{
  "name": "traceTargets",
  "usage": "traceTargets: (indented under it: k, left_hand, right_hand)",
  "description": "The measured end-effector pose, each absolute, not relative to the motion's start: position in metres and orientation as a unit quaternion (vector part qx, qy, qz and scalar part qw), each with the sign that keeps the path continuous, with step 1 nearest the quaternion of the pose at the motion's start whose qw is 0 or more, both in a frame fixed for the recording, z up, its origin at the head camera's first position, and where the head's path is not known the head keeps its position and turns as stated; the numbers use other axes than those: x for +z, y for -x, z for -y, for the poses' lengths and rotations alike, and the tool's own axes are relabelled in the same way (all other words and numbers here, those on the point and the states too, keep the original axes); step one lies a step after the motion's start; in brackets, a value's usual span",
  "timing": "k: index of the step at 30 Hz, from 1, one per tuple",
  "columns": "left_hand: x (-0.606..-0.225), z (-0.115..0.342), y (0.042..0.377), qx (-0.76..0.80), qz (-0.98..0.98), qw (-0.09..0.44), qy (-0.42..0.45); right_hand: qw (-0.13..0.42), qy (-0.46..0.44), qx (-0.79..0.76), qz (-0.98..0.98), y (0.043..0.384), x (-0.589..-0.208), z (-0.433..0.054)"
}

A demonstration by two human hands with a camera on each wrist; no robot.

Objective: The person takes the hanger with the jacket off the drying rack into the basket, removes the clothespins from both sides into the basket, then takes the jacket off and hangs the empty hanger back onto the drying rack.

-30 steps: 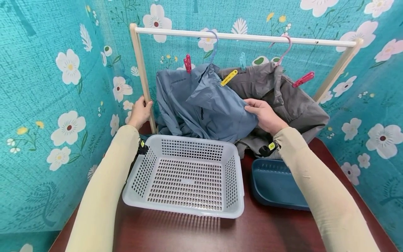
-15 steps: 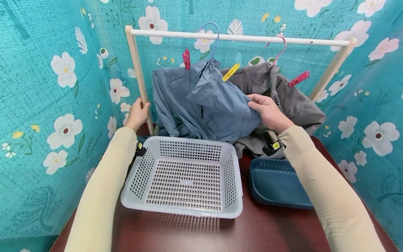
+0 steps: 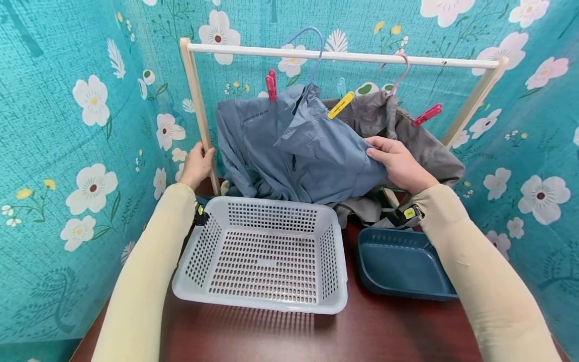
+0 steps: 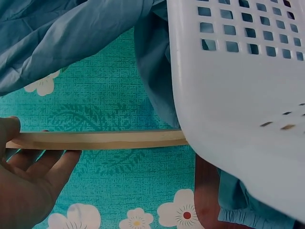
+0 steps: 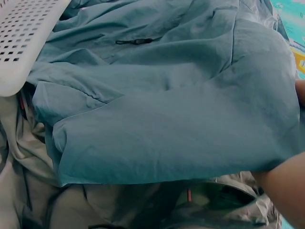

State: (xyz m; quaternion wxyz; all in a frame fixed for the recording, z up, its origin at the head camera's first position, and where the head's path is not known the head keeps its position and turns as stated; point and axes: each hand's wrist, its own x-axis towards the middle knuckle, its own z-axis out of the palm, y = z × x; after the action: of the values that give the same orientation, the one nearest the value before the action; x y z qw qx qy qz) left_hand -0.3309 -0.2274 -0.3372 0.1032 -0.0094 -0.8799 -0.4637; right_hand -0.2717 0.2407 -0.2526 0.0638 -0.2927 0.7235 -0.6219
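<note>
My left hand [image 3: 197, 165] grips the left wooden post [image 3: 199, 108] of a clothes rack, thumb on one side and fingers on the other in the left wrist view. A blue jacket [image 3: 312, 166] hangs from the rack's white rail [image 3: 348, 56] on a blue hanger [image 3: 318, 50]. My right hand [image 3: 400, 163] pinches the jacket's right side and holds the cloth out sideways. A red clothespin [image 3: 271, 85] and a yellow clothespin [image 3: 341, 105] sit on the jacket's shoulders. In the right wrist view the blue cloth [image 5: 181, 129] is spread taut, with a dark zipper pull [image 5: 136, 41] on it.
A grey jacket [image 3: 431, 151] on a pink hanger [image 3: 402, 73] hangs behind at right, with a red clothespin [image 3: 427, 114]. In front stand a white perforated basket [image 3: 271, 307] and a dark blue tray [image 3: 402, 291] on the red-brown table [image 3: 253, 342]. A light-blue clothespin [image 3: 341, 87] is farther back.
My right hand has moved to the right, pulling the blue jacket's side along with it. The hanger and yellow clothespin have shifted slightly right. My left hand stays on the post.
</note>
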Motion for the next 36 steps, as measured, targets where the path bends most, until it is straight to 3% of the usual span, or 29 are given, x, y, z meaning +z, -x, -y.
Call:
traceTargets:
  k: [15, 26, 36]
  left_hand:
    - [-0.338, 0.228, 0.334, -0.476, 0.875, 0.091, 0.006]
    - [-0.334, 0.232, 0.336, -0.470, 0.880, 0.076, -0.005]
    - [-0.315, 0.245, 0.317, -0.455, 0.891, -0.015, -0.011]
  right_hand:
    - [0.112, 0.282, -0.617, -0.726, 0.266, -0.265, -0.268]
    - [0.176, 0.309, -0.621, -0.699, 0.266, -0.279, -0.278]
    - [0.181, 0.313, -0.576, -0.733, 0.266, -0.290, -0.282]
